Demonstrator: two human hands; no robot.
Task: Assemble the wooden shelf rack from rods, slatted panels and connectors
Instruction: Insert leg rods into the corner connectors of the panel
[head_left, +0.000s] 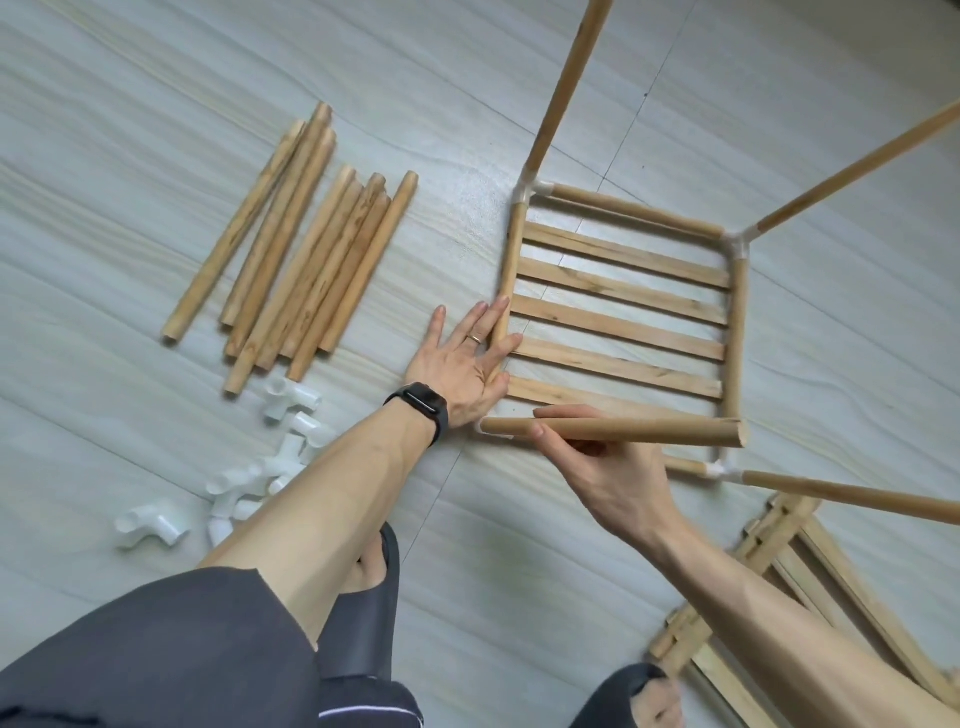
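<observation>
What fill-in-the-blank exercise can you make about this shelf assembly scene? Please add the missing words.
The left hand wears a black ___ at the wrist.
The right hand grips a wooden rod near the ___ panel.
___ upright rods rise from the corners of the frame.
The loose connectors beside the left arm are ___.
Missing: watch; slatted; three; white.

The loose rods (291, 249) are bare pale wood, smooth and matt, with brown grain streaks. The rod (649, 433) gripped in the right hand (618, 483) looks the same. The slatted panel (623, 312) is flat unvarnished wood. The connectors (153, 527) are white plastic, slightly glossy. The floor (156, 104) is pale streaked tile, and the shorts (156, 649) are dark cloth.
</observation>
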